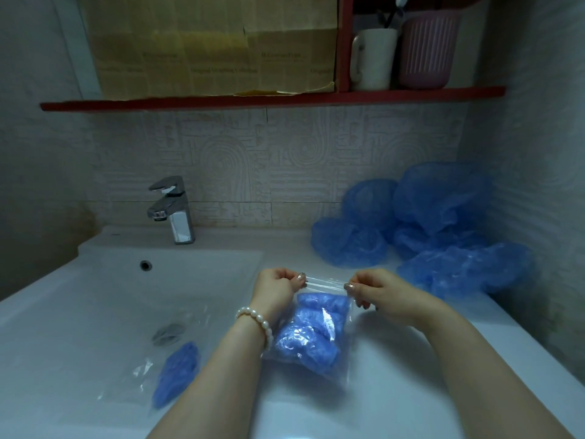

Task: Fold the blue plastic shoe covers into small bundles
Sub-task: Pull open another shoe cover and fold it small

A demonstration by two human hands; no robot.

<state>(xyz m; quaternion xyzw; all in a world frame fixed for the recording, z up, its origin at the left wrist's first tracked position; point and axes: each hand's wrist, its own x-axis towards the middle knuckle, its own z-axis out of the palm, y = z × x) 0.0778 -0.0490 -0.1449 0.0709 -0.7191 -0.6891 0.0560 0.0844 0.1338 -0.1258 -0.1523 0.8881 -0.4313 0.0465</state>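
Left hand (278, 288) and right hand (376, 293) are each pinching the clear plastic zip bag (319, 285) of folded blue shoe covers (308, 337), grips pressed on its top edge.

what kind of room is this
Most likely a home bathroom. There is a white sink with a chrome tap, tiled walls, and a red shelf holding a white mug and a pink cup with what look like toothbrushes.
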